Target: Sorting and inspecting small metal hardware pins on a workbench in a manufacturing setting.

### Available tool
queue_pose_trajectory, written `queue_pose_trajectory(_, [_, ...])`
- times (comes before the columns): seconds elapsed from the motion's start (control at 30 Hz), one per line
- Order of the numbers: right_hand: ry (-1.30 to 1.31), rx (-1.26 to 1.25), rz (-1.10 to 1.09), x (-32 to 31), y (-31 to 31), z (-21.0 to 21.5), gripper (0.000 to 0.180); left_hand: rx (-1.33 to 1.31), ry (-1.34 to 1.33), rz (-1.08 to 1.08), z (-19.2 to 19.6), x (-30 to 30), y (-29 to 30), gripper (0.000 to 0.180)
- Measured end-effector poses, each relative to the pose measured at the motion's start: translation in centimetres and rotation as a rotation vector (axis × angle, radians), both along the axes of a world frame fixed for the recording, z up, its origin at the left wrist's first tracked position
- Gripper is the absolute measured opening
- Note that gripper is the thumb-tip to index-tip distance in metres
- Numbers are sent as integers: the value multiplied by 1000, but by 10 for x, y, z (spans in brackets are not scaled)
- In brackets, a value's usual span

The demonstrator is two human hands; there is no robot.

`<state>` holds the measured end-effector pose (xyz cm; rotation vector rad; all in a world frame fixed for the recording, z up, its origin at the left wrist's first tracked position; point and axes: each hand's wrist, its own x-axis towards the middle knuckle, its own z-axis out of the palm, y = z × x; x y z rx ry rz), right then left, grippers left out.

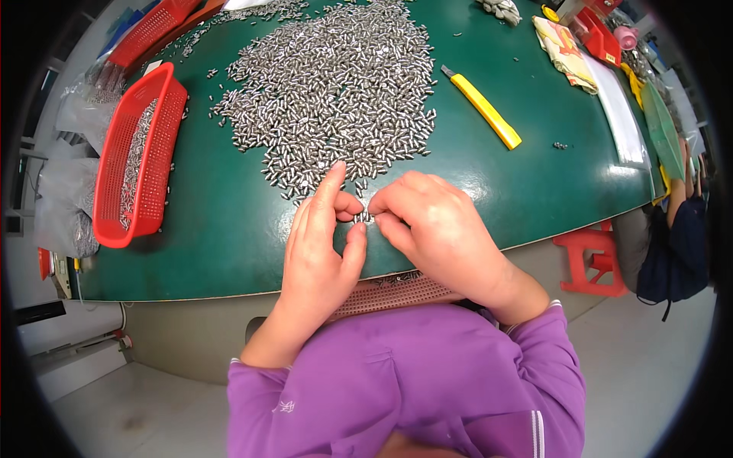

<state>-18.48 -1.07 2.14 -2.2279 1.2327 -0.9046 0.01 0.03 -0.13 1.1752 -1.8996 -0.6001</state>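
Observation:
A large pile of small, shiny metal pins with rounded ends (336, 84) spreads over the green table. Just in front of its near edge, a short row of several such pins (362, 217) sits between my two hands. My left hand (324, 237) has one finger stretched toward the pile, while its thumb and a bent finger close around the row's left end. From the other side my right hand (435, 221) pinches at the row's right end with thumb and forefinger. Its remaining fingers are curled in, and what lies under them is hidden.
A red perforated basket (169, 153) with pins in it stands at the left. Right of the pile lies a yellow utility knife (485, 111), blade tip showing. A pink perforated tray (389, 296) is under the table edge. A red stool (592, 259) stands on the floor.

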Motion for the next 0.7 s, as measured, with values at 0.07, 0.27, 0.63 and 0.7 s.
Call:
queue_pose_trajectory(0.07, [26, -45, -1, 1, 0, 2, 12, -8, 1, -2, 1, 1, 0, 76])
queue_pose_trajectory(0.27, [8, -54, -5, 3, -1, 1, 17, -5, 7, -10, 0, 1, 0, 76])
queue_pose_trajectory(0.63, [-38, -26, -16, 6, -1, 2, 12, 20, 33, 3, 0, 3, -1, 71])
queue_pose_trajectory(0.7, [-11, -17, -21, 6, -1, 2, 12, 30, 38, 3, 0, 2, -1, 70])
